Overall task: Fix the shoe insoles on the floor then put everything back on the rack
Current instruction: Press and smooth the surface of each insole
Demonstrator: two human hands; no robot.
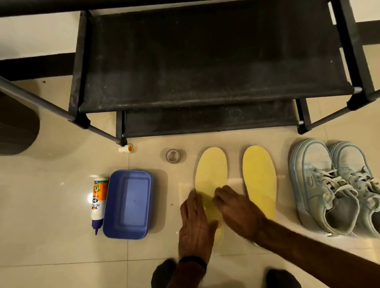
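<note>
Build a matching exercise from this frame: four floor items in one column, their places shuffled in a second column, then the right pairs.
Items:
1. glue bottle
2. tape roll
3. pair of shoes
4. small cap

Places:
A. far right of the row
B. by the foot of the rack's leg
C. lying against the blue tray's left side
D. beyond the left insole's toe, to its left

Pairs: 1-C, 2-D, 3-A, 4-B

- Warm, dim indoor light from overhead.
- Glare spots on glossy floor tiles (57,191) beside glue bottle (97,201).
- Soft motion blur on both hands.
- Wide-angle bending along rack (203,57) edges.
</note>
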